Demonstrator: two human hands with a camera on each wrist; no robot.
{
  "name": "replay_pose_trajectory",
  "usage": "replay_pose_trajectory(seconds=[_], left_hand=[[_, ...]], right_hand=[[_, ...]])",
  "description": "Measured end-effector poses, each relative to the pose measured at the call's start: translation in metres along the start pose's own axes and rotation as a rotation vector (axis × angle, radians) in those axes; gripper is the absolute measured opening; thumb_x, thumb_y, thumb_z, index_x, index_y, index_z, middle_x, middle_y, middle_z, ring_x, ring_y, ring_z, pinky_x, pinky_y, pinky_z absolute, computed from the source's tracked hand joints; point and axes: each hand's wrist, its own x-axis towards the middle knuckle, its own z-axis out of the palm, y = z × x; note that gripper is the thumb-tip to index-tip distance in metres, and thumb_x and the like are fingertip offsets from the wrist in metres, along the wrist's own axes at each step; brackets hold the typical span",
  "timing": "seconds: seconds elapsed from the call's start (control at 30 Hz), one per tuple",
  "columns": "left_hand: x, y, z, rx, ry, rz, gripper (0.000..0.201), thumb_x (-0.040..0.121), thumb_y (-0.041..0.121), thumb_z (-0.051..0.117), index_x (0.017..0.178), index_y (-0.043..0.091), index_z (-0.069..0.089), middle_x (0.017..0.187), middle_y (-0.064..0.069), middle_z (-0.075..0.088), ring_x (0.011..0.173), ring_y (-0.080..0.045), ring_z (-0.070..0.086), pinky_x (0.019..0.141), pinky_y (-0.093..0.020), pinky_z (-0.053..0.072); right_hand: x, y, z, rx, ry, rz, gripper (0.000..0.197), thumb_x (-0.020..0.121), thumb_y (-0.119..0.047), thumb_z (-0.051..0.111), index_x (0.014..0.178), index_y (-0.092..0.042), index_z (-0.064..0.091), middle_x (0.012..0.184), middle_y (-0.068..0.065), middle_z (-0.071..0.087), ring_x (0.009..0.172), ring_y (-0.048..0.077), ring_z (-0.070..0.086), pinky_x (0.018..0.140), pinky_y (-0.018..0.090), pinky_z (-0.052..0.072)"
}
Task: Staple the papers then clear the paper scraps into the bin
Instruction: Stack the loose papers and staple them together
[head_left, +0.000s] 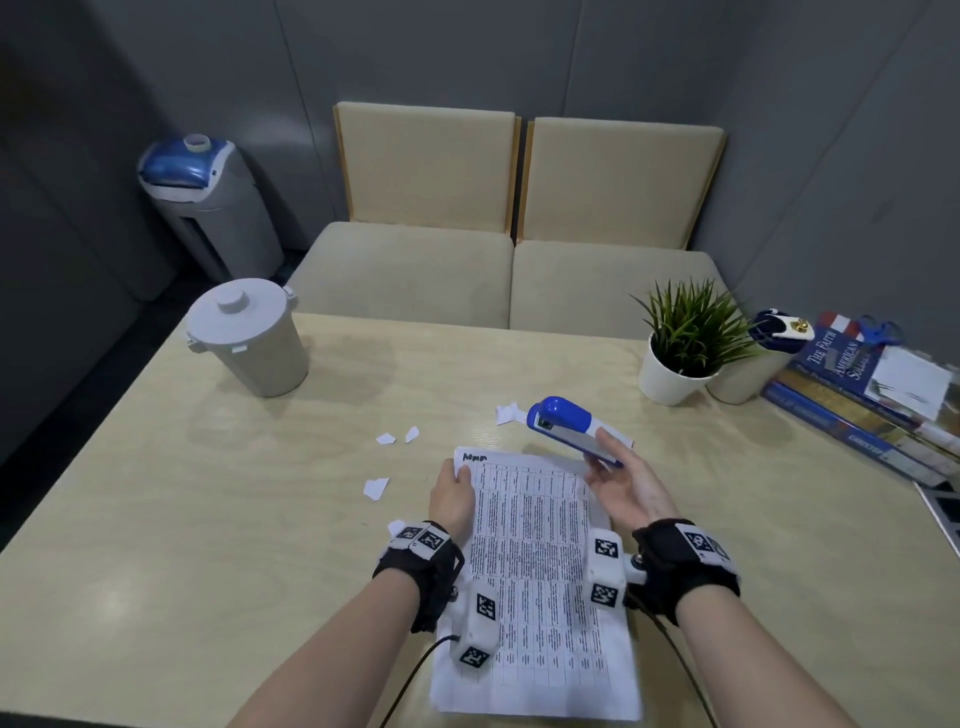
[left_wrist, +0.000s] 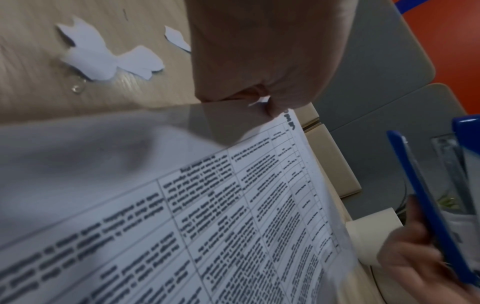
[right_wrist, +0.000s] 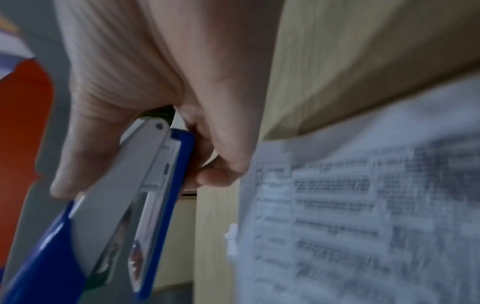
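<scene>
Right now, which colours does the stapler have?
The stapler is blue with a white-grey body; the head view shows it best.

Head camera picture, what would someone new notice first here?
Probably the blue and white stapler gripped in the right hand, raised above the far right corner of the printed papers. The left hand pinches their far left corner. White paper scraps lie left of the papers, the lidded bin beyond.
</scene>
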Motion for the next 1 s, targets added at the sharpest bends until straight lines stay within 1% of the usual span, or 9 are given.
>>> replay_pose_trajectory(seconds=[0.1, 0.17, 0.23, 0.3, 0.4, 0.6, 0.8, 0.93, 1.0], left_hand=[[0.001, -0.001, -0.001, -0.004, -0.003, -0.018, 0.033, 0.101, 0.021, 0.027, 0.118, -0.002, 0.044, 0.117, -0.012, 0.053, 0.107, -0.027, 0.049, 0.087, -0.030, 0.034], [-0.001, 0.001, 0.000, -0.023, -0.003, -0.037, 0.038, 0.100, 0.023, 0.028, 0.124, -0.001, 0.044, 0.123, -0.015, 0.054, 0.115, -0.033, 0.050, 0.096, -0.036, 0.039], [-0.002, 0.003, 0.000, -0.046, -0.013, -0.052, 0.043, 0.099, 0.027, 0.029, 0.133, 0.003, 0.041, 0.136, -0.013, 0.050, 0.127, -0.032, 0.046, 0.108, -0.044, 0.037], [-0.002, 0.004, -0.001, -0.040, -0.006, -0.030, 0.039, 0.099, 0.026, 0.030, 0.127, 0.003, 0.045, 0.129, -0.012, 0.054, 0.121, -0.032, 0.049, 0.106, -0.043, 0.039], [-0.006, 0.007, -0.004, -0.026, 0.024, 0.025, 0.028, 0.101, 0.021, 0.030, 0.111, 0.001, 0.048, 0.107, -0.007, 0.055, 0.101, -0.026, 0.050, 0.088, -0.035, 0.038], [-0.002, 0.007, -0.001, 0.002, 0.061, 0.091, 0.026, 0.100, 0.018, 0.033, 0.108, 0.000, 0.050, 0.101, -0.016, 0.060, 0.092, -0.028, 0.052, 0.081, -0.037, 0.039], [0.002, 0.009, -0.005, -0.001, 0.057, 0.096, 0.022, 0.099, 0.021, 0.033, 0.099, 0.004, 0.048, 0.100, -0.016, 0.063, 0.097, -0.034, 0.058, 0.084, -0.042, 0.045], [-0.002, 0.010, -0.008, 0.002, 0.057, 0.104, 0.019, 0.101, 0.021, 0.033, 0.087, 0.021, 0.045, 0.102, -0.003, 0.056, 0.094, -0.020, 0.052, 0.077, -0.034, 0.036], [-0.001, 0.009, -0.008, 0.022, 0.051, 0.123, 0.020, 0.101, 0.022, 0.033, 0.094, 0.009, 0.047, 0.098, -0.014, 0.061, 0.091, -0.031, 0.057, 0.074, -0.035, 0.037]], right_hand=[[0.006, 0.001, 0.010, 0.318, 0.006, 0.039, 0.022, 0.079, -0.017, 0.069, 0.093, -0.014, 0.052, 0.103, 0.009, 0.057, 0.106, 0.022, 0.056, 0.098, 0.040, 0.042], [0.012, 0.002, 0.020, 0.476, 0.041, 0.049, 0.031, 0.081, -0.023, 0.068, 0.104, -0.011, 0.051, 0.109, 0.014, 0.053, 0.114, 0.027, 0.055, 0.105, 0.048, 0.039], [0.019, 0.003, 0.035, 0.461, 0.084, 0.085, 0.029, 0.078, -0.029, 0.066, 0.094, -0.011, 0.051, 0.099, 0.012, 0.053, 0.105, 0.026, 0.057, 0.102, 0.043, 0.042], [0.029, 0.004, 0.056, 0.287, 0.128, 0.136, 0.024, 0.080, -0.031, 0.064, 0.081, -0.012, 0.049, 0.089, 0.009, 0.053, 0.088, 0.024, 0.058, 0.089, 0.035, 0.047], [0.043, 0.010, 0.088, -0.021, 0.207, 0.090, 0.023, 0.084, -0.028, 0.068, 0.090, -0.012, 0.052, 0.084, 0.010, 0.055, 0.073, 0.024, 0.058, 0.068, 0.036, 0.051], [0.052, 0.043, 0.129, -0.550, 0.153, -0.253, 0.017, 0.085, -0.032, 0.061, 0.092, -0.021, 0.051, 0.078, -0.002, 0.054, 0.071, 0.017, 0.052, 0.070, 0.029, 0.046], [0.051, 0.066, 0.121, -0.740, 0.125, -0.280, 0.019, 0.083, -0.038, 0.059, 0.095, -0.024, 0.052, 0.082, -0.002, 0.058, 0.072, 0.018, 0.057, 0.066, 0.030, 0.049], [0.054, 0.064, 0.118, -0.778, 0.163, -0.295, 0.023, 0.085, -0.038, 0.058, 0.101, -0.022, 0.054, 0.088, -0.003, 0.060, 0.078, 0.016, 0.057, 0.063, 0.024, 0.042], [0.060, 0.063, 0.118, -0.811, 0.170, -0.272, 0.025, 0.084, -0.041, 0.057, 0.101, -0.023, 0.056, 0.085, -0.004, 0.061, 0.080, 0.017, 0.058, 0.071, 0.028, 0.043]])
